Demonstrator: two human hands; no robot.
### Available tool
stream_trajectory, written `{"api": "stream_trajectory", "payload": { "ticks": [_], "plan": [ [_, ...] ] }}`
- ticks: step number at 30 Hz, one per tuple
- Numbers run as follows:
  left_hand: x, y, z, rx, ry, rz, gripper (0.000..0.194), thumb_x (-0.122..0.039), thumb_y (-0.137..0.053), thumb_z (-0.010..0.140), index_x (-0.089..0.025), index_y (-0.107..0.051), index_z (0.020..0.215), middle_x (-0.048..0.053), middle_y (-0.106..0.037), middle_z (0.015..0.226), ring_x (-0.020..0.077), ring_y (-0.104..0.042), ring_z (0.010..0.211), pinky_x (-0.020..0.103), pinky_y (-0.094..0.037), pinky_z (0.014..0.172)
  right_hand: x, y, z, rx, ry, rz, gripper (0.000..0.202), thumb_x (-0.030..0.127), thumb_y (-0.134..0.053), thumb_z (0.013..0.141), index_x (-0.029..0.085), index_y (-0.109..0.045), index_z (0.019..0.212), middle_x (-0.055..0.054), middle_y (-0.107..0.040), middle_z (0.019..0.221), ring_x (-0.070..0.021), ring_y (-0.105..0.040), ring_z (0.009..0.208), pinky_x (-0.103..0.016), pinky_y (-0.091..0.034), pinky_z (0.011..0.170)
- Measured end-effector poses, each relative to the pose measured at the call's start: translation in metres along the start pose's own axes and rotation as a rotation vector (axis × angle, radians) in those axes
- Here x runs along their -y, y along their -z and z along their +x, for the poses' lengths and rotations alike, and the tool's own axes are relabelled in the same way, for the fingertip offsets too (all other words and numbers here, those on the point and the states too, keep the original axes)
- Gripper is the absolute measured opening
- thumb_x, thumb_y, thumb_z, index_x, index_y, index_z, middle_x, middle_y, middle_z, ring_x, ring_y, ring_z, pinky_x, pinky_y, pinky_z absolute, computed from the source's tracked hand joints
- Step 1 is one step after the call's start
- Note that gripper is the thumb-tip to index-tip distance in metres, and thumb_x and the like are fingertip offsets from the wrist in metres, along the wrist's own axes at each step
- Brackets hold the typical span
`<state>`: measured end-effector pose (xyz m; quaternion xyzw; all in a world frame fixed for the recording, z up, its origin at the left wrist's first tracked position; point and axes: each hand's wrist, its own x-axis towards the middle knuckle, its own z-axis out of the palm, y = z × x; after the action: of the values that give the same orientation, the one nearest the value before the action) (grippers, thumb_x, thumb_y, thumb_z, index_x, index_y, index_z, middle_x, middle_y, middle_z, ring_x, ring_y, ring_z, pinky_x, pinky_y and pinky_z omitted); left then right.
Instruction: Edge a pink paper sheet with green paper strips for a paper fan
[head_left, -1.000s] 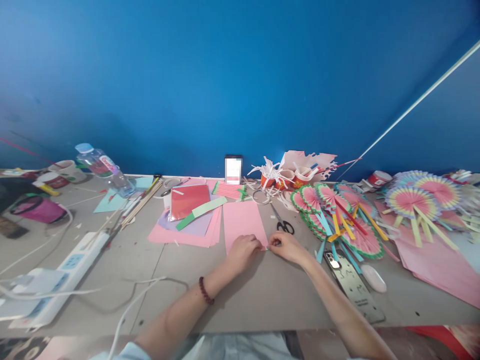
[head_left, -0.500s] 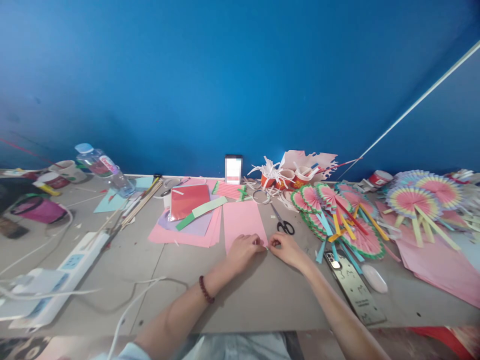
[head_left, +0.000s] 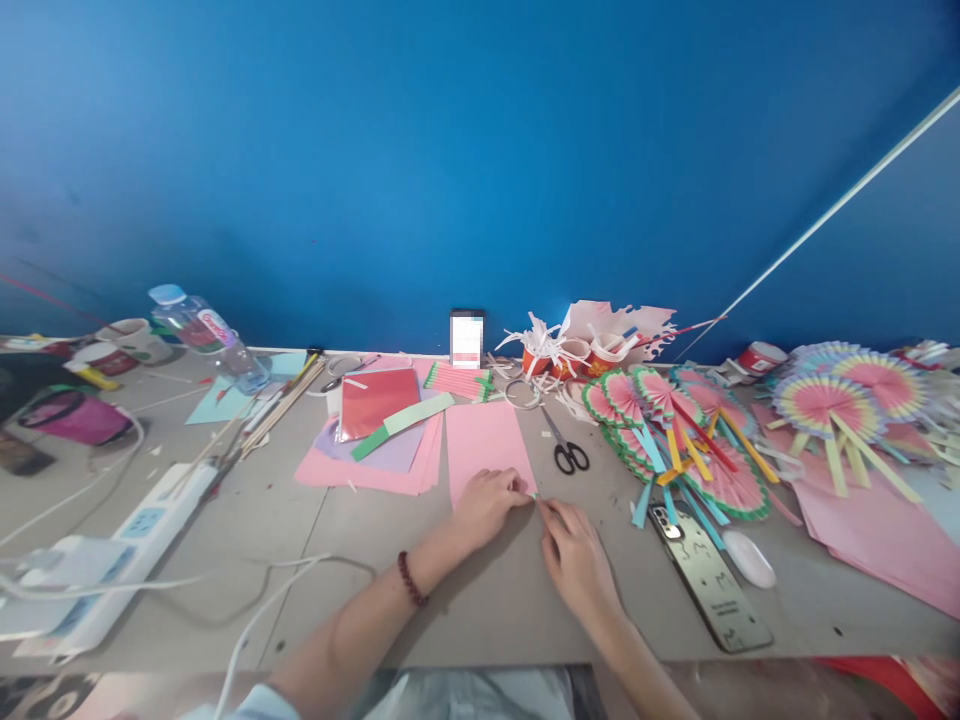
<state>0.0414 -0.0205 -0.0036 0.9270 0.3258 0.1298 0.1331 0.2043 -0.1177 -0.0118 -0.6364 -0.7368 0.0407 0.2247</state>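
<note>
A pink sheet of paper (head_left: 489,440) lies flat in front of me. My left hand (head_left: 489,498) rests over its lower right part, thumb and fingers pinched together at the right edge. A tiny pale green bit (head_left: 534,496) shows at those fingertips; its kind is too small to tell. Close by on the right is my right hand (head_left: 577,555), fingers together and pointing at the same spot, the fingertips nearly touching the left hand's. What they hold, if anything, is hidden. Black-handled scissors (head_left: 571,458) lie just beyond the right hand.
Pleated paper fans (head_left: 720,470) and a patterned phone (head_left: 712,580) lie to the right. At left are stacked coloured papers (head_left: 382,405), a power strip (head_left: 142,550), a white cable (head_left: 262,605) and a tilted bottle (head_left: 214,340). A lit phone (head_left: 467,340) leans against the wall.
My right hand has turned and dropped nearer to me, its fingers now pointing away from me toward the sheet's edge. The left hand stays in place.
</note>
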Motion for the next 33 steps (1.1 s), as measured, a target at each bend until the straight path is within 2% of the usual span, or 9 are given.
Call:
{"api": "stream_trajectory", "payload": {
  "ticks": [9,20,28,33],
  "plan": [
    [-0.004,0.011,0.002,0.071,0.003,0.017,0.026,-0.019,-0.046,0.09,-0.031,-0.067,0.1,0.002,-0.059,0.093,0.0157,-0.056,0.084,0.029,-0.04,0.075,-0.002,-0.011,-0.006,-0.021,-0.023,-0.057,0.049,0.009,-0.039,0.082,0.021,-0.051,0.128,-0.011,-0.055,0.117,-0.0246,-0.05,0.105,-0.042,-0.045,0.09],
    [-0.004,0.009,0.001,0.073,0.004,0.012,0.027,-0.018,-0.046,0.09,-0.032,-0.066,0.103,0.002,-0.057,0.094,0.0159,-0.055,0.086,0.029,-0.039,0.075,-0.001,-0.015,-0.006,-0.018,-0.039,-0.103,0.049,0.009,-0.038,0.082,0.018,-0.052,0.128,-0.012,-0.053,0.12,-0.0254,-0.048,0.106,-0.042,-0.044,0.092],
    [-0.006,0.012,0.002,0.084,0.011,0.013,0.03,-0.015,-0.046,0.089,-0.031,-0.066,0.103,0.002,-0.058,0.095,0.016,-0.056,0.086,0.029,-0.039,0.076,-0.001,-0.016,-0.005,-0.008,-0.048,-0.145,0.053,0.009,-0.037,0.081,0.02,-0.048,0.132,-0.011,-0.053,0.123,-0.0263,-0.048,0.107,-0.043,-0.044,0.09],
    [-0.007,0.019,0.001,0.046,0.067,-0.033,0.025,-0.024,-0.043,0.092,-0.025,-0.067,0.099,0.004,-0.061,0.093,0.0162,-0.058,0.085,0.029,-0.041,0.076,0.001,-0.016,-0.004,0.017,-0.047,-0.179,0.054,0.009,-0.038,0.08,0.02,-0.049,0.131,-0.012,-0.053,0.123,-0.0276,-0.047,0.109,-0.044,-0.043,0.091]
  ]
}}
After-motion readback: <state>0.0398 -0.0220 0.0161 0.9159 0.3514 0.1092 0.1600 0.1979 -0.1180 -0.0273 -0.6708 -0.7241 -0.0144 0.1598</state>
